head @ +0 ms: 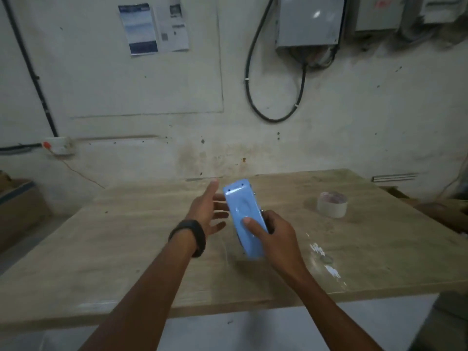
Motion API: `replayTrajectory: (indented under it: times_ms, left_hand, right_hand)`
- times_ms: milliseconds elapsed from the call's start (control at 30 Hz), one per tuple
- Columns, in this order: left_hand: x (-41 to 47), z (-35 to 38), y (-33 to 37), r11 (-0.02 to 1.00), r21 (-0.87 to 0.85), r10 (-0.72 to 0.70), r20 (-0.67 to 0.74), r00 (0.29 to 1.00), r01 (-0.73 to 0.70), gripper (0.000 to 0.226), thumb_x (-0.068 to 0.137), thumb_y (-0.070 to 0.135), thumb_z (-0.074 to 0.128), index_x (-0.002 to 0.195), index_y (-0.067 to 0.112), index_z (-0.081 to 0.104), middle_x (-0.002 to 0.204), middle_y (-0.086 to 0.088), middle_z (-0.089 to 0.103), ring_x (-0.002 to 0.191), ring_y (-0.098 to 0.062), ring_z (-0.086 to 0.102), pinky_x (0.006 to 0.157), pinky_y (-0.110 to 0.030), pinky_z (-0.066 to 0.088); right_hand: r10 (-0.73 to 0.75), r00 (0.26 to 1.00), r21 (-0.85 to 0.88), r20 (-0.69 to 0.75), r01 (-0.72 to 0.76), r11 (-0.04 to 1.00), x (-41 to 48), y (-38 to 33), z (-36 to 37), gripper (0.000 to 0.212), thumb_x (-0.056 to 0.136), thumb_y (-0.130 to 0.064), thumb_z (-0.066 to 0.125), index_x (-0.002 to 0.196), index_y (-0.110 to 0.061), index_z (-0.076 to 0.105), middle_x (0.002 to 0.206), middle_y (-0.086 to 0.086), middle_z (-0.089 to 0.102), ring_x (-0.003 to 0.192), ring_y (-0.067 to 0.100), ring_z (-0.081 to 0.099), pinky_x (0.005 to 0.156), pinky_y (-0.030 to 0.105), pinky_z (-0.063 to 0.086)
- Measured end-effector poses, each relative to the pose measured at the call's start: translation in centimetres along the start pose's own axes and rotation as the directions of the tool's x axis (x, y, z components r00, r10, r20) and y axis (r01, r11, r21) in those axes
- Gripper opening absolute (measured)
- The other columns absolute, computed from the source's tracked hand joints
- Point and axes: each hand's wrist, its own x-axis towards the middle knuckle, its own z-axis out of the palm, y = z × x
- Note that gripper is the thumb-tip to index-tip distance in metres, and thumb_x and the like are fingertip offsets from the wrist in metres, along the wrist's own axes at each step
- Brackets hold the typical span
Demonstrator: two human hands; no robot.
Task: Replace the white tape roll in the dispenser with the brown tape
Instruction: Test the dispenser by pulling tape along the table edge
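A light blue tape dispenser (244, 216) is held on edge above the middle of the wooden table (126, 249). My right hand (274, 234) grips its near end, thumb pressed on the blue side. My left hand (209, 211), with a black band on the wrist, is spread open just left of the dispenser, fingers near or touching its side. A pale tape roll (332, 204) lies flat on the table to the right, apart from both hands. Any roll inside the dispenser is hidden. No brown tape shows clearly.
Scraps of clear tape and a small ring (326, 259) lie on the table right of my right hand. A cardboard box (17, 206) stands at the far left. A stained wall with cables and metal boxes rises behind the table.
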Motion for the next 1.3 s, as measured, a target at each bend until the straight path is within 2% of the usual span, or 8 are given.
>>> replayTrajectory:
  times_ms: [100, 267, 533, 733, 833, 933, 1167, 1300]
  left_hand:
    - [1.7, -1.2, 1.8, 0.979, 0.043, -0.204, 0.168, 0.964, 0.200, 0.035, 0.091, 0.046, 0.064, 0.093, 0.011, 0.068, 0.090, -0.008, 0.071, 0.081, -0.025, 0.066, 0.064, -0.032, 0.058]
    - [2.7, -0.5, 3.7, 0.965, 0.247, -0.134, 0.197, 0.971, 0.083, 0.021, 0.098, 0.008, 0.053, 0.085, 0.016, 0.067, 0.080, -0.001, 0.071, 0.071, -0.015, 0.065, 0.055, -0.024, 0.056]
    - [1.9, 0.8, 5.3, 0.877, 0.465, 0.021, 0.211, 0.977, -0.119, 0.009, 0.081, 0.014, 0.081, 0.080, 0.012, 0.072, 0.075, 0.000, 0.073, 0.068, -0.013, 0.067, 0.055, -0.021, 0.057]
    - [0.8, 1.4, 2.2, 0.815, 0.571, 0.017, 0.148, 0.989, -0.100, 0.005, 0.081, 0.008, 0.080, 0.078, 0.006, 0.076, 0.088, -0.012, 0.076, 0.071, -0.020, 0.069, 0.061, -0.028, 0.061]
    - [0.1, 2.1, 0.3, 0.783, 0.616, 0.037, 0.096, 0.995, -0.089, 0.011, 0.078, 0.011, 0.080, 0.076, 0.001, 0.076, 0.086, -0.015, 0.077, 0.069, -0.023, 0.072, 0.070, -0.039, 0.064]
    - [-1.3, 3.1, -1.1, 0.650, 0.749, 0.117, 0.072, 0.990, -0.131, 0.024, 0.074, 0.023, 0.082, 0.076, 0.000, 0.076, 0.076, -0.014, 0.077, 0.069, -0.028, 0.076, 0.065, -0.048, 0.064]
    - [-2.4, 3.9, -4.0, 0.378, 0.916, 0.167, 0.072, 0.983, -0.131, 0.037, 0.075, 0.034, 0.081, 0.059, 0.008, 0.060, 0.060, -0.003, 0.064, 0.056, -0.020, 0.061, 0.055, -0.033, 0.052]
    - [-1.7, 3.2, -5.5, 0.397, 0.897, 0.116, 0.159, 0.980, -0.193, 0.037, 0.080, 0.041, 0.080, 0.086, 0.005, 0.076, 0.089, -0.008, 0.075, 0.087, -0.024, 0.071, 0.084, -0.037, 0.058]
  right_hand:
    - [-0.036, 0.999, 0.065, 0.037, 0.033, 0.997, -0.9, -0.5, -0.6, 0.020, 0.087, -0.039, 0.070, 0.086, -0.019, 0.070, 0.070, -0.017, 0.069, 0.060, -0.002, 0.062, 0.052, 0.014, 0.043]
    - [0.001, 1.000, 0.103, 0.023, -0.003, 0.995, -1.7, -1.0, -0.8, 0.037, 0.083, -0.050, 0.069, 0.085, -0.013, 0.070, 0.073, -0.003, 0.071, 0.061, 0.004, 0.063, 0.054, 0.019, 0.044]
    - [0.328, 0.943, 0.214, -0.055, -0.310, 0.926, -3.3, -2.1, 0.0, 0.048, 0.070, -0.052, 0.078, 0.076, -0.005, 0.073, 0.074, 0.004, 0.076, 0.070, 0.020, 0.073, 0.069, 0.041, 0.058]
    - [0.477, 0.856, 0.310, 0.198, -0.516, 0.799, -7.1, -3.0, -0.8, 0.029, 0.079, -0.040, 0.075, 0.092, -0.015, 0.075, 0.089, 0.004, 0.079, 0.083, 0.022, 0.074, 0.086, 0.044, 0.057]
    - [0.492, 0.856, 0.254, 0.159, -0.517, 0.817, -9.8, -2.6, -0.7, 0.034, 0.080, -0.048, 0.072, 0.093, -0.016, 0.075, 0.090, 0.003, 0.078, 0.085, 0.021, 0.074, 0.085, 0.041, 0.057]
    - [0.505, 0.858, 0.210, 0.092, -0.513, 0.832, -11.7, -2.5, -0.7, 0.044, 0.076, -0.058, 0.070, 0.092, -0.017, 0.074, 0.090, 0.002, 0.077, 0.087, 0.022, 0.073, 0.085, 0.044, 0.056]
    - [0.550, 0.828, 0.087, 0.108, -0.559, 0.825, -14.4, -1.6, -1.7, 0.062, 0.062, -0.069, 0.065, 0.098, -0.019, 0.073, 0.094, -0.001, 0.077, 0.088, 0.020, 0.072, 0.088, 0.044, 0.055]
    - [0.612, 0.784, 0.074, 0.102, -0.620, 0.781, -15.8, -0.6, -1.2, 0.074, 0.050, -0.076, 0.062, 0.089, -0.015, 0.073, 0.087, 0.005, 0.077, 0.084, 0.025, 0.073, 0.088, 0.049, 0.056]
